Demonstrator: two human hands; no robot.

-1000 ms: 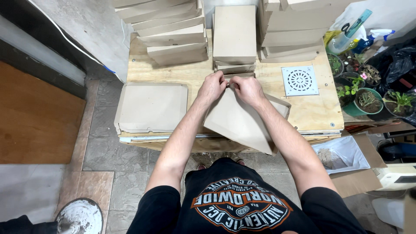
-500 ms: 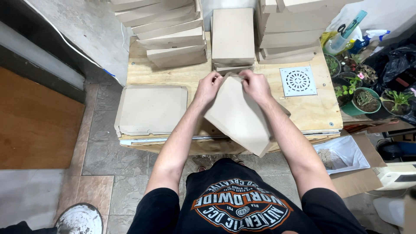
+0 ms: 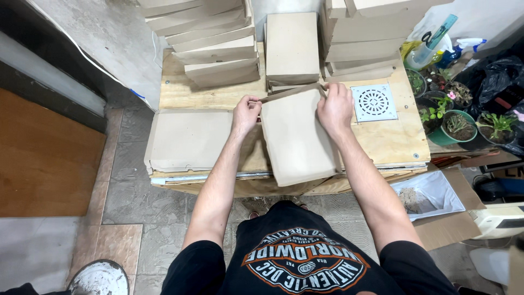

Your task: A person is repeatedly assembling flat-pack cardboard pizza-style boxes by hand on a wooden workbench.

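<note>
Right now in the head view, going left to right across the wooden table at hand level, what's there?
Stack of flat cardboard sheets → left hand → brown cardboard piece held by both hands → right hand → white square drain grate → potted plants off the table's right edge.

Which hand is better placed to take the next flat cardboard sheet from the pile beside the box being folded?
Probably the left hand. The pile of flat sheets lies directly to its left on the wooden table, while the right hand grips the cardboard box on the far side.
</note>
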